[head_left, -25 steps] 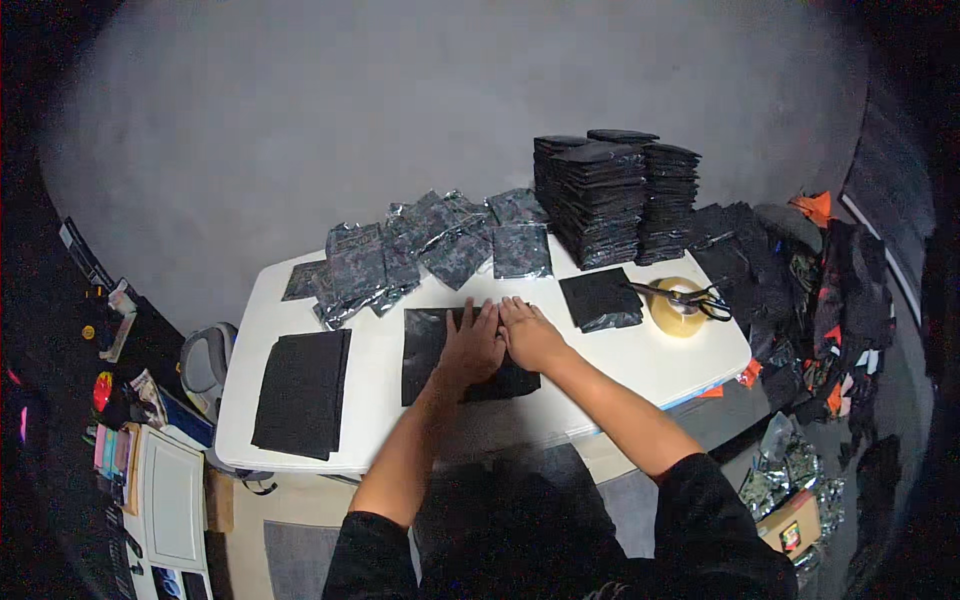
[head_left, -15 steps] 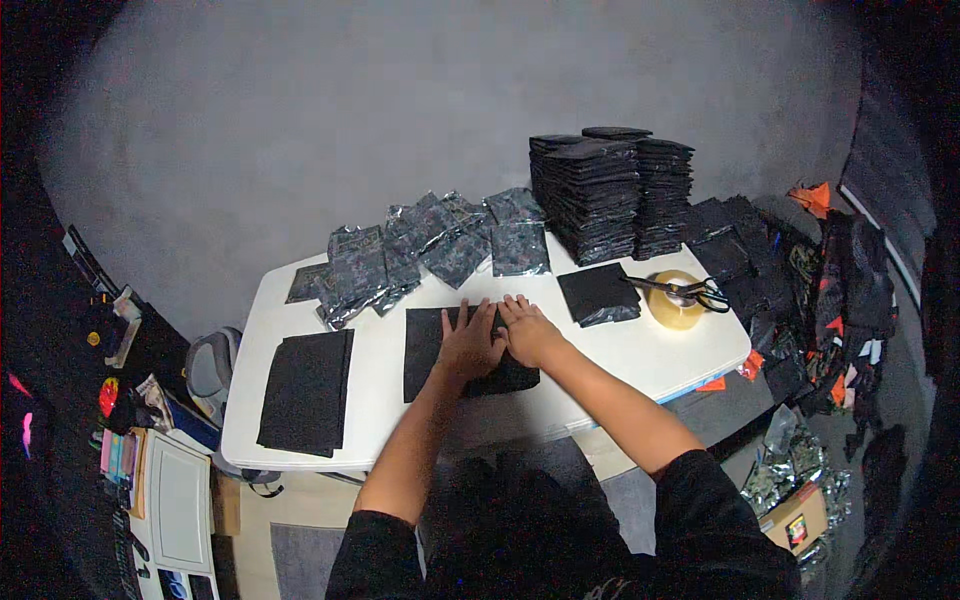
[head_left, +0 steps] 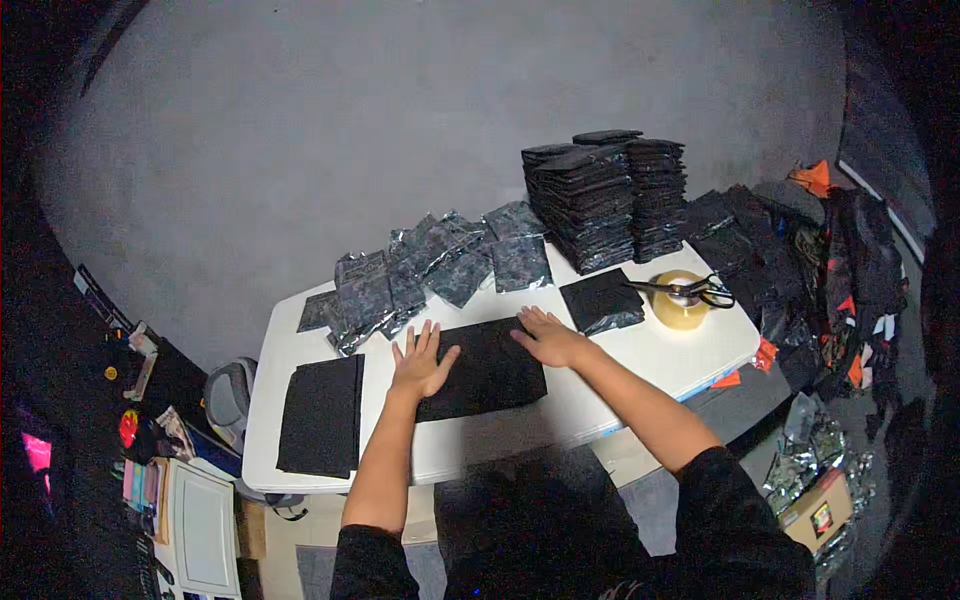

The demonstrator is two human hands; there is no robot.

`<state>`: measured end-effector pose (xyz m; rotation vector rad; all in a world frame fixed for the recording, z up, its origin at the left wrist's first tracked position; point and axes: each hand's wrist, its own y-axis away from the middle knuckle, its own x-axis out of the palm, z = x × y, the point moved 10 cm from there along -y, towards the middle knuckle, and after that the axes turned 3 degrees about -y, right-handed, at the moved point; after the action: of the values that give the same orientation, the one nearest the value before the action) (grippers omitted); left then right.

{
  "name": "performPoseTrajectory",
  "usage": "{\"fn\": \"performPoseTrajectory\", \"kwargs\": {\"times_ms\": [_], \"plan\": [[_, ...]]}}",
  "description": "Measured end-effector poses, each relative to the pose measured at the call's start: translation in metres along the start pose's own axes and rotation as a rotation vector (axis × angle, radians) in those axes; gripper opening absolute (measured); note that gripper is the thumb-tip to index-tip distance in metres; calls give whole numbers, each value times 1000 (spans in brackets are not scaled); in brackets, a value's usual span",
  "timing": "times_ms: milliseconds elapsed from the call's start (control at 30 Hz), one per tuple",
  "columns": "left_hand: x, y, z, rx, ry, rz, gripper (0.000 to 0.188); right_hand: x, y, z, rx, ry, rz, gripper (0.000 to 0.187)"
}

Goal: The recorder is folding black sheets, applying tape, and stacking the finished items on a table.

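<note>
On the white bench (head_left: 600,400), both hands have spread apart since a moment ago: left hand (head_left: 420,362) and right hand (head_left: 548,340) press flat, open-palmed, gripping nothing. Black cloth (head_left: 487,367) lies mid-bench, looking smoothed out.

Black cloth (head_left: 485,368): patches under my left hand (head_left: 420,362) and right hand (head_left: 548,340) hidden. Left of cloth: floor clutter (head_left: 140,420) too small, too dark to identify. Right of cloth: scissors (head_left: 690,290) cover top of tape roll (head_left: 680,310). Far right of cloth: dark heap (head_left: 850,270) fades into black rim, contents unclear. Below cloth: my torso cut off by lower edge.
</note>
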<state>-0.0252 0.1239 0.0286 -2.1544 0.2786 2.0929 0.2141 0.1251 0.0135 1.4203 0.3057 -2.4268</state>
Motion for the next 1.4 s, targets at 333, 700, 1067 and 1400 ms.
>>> {"fn": "performPoseTrajectory", "kwargs": {"times_ms": [333, 700, 1067, 1400], "plan": [[-4, -9, -116, 425, -123, -199, 62, 0, 2, 33, -84, 188, -91, 62], [13, -13, -113, 377, -174, -75, 76, 13, 9, 27, -35, 332, 65, 71], [-24, 33, -78, 361, -59, -96, 89, -19, 22, 13, -152, -75, 85, 89], [1, 102, -132, 819, 188, 267, 56, 34, -24, 19, -436, 164, 163, 56]]}}
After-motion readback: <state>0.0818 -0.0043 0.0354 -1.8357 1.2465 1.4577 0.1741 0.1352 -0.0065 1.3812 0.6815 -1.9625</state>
